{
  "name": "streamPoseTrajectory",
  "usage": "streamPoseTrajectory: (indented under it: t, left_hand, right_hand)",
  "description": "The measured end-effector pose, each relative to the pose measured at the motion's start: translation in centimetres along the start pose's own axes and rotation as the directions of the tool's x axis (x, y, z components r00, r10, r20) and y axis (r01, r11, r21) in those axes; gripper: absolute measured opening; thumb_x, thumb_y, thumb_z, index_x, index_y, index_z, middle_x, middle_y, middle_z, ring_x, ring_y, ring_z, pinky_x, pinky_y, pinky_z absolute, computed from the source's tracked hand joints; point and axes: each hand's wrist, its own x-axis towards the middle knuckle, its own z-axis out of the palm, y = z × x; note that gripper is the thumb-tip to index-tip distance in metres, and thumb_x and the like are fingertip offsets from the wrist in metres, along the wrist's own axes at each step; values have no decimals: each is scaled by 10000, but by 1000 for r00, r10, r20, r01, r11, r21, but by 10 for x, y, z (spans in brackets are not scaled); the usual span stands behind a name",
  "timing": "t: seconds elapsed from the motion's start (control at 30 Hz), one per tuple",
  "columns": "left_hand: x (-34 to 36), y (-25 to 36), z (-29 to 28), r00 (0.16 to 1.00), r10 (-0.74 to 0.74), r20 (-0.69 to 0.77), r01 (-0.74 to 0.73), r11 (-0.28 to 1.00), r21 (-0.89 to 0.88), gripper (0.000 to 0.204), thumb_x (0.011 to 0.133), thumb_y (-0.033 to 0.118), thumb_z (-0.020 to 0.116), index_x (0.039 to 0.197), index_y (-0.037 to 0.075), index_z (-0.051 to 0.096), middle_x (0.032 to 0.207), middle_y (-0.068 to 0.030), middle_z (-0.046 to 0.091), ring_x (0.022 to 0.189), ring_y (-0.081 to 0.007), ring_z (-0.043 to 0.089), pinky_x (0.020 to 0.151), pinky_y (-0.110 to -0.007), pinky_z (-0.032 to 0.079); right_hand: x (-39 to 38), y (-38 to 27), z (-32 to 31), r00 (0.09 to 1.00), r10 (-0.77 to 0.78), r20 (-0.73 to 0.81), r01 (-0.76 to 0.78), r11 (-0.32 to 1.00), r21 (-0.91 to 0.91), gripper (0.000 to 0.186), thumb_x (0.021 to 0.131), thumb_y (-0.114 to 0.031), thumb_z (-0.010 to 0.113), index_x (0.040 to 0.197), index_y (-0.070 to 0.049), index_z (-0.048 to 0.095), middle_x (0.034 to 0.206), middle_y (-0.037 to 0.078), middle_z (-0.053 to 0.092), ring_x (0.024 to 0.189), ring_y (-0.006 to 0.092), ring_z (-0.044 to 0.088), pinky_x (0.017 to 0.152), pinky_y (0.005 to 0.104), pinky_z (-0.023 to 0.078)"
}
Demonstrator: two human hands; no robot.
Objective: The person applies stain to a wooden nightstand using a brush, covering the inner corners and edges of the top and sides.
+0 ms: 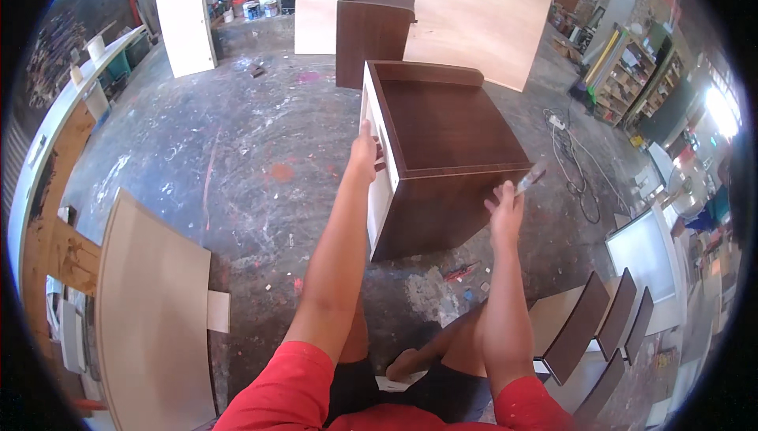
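A dark brown wooden cabinet (450,119) stands on the floor in front of me, with a raised rim around part of its top. Its left side shows a white face. My left hand (365,153) grips the cabinet at that white side, fingers curled over an edge. Beside the cabinet's near right corner, my right hand (505,206) pinches a small slim tool (530,177) that points up and to the right. The tool has a pale, greyish look; blur hides its exact kind.
A second brown cabinet (369,36) stands behind, before a large pale board (482,12). Brown-edged panels (580,328) lie at lower right. A curved beige panel (154,312) is at lower left. A white cable (575,150) trails over the floor on the right, near shelves (628,75).
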Motion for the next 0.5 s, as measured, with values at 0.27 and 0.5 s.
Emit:
streamPoseTrajectory:
  t: [0.27,0.5]
  left_hand:
    - [5,32,15,995,45,91,-28,983,-179,835,980,685,515,1277,-94,563,886,-112,607,782,-217,624,722,-398,527]
    - [29,56,-10,981,182,66,-190,970,151,658,994,668,525,1050,36,700,780,-70,684,591,-179,620,529,-362,458]
  right_hand:
    - [-32,22,66,983,-24,-181,45,992,114,736,1038,-581,532,1414,38,401,1278,151,509,1181,264,508,1050,433,408]
    - [-69,10,102,997,-54,-60,50,997,-60,512,1070,-513,521,1210,-28,431,1111,99,499,1008,191,500,912,364,431]
